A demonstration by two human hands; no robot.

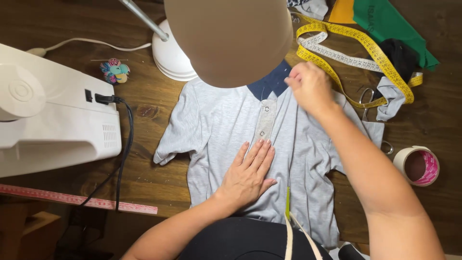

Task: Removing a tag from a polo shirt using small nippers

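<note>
Shirt (216,130), grey with navy collar, lay flat on wooden table (149,103). Left hand (249,173) pressed flat on its front, fingers spread. Right hand (310,86) at collar, fingers bunched; grip unclear.

I've got bare dark wooden tabletop (144,168) free betw. the white sewing machine (53,115) at left and the light grey polo shirt (226,125) at centre, though the black power cable (126,139) crosses it. Top centre is blocked by the white round lamp base (169,60). Right side is cluttered w/ yellow measuring tape (356,38) and a pink-cored tape roll (417,166).
</note>
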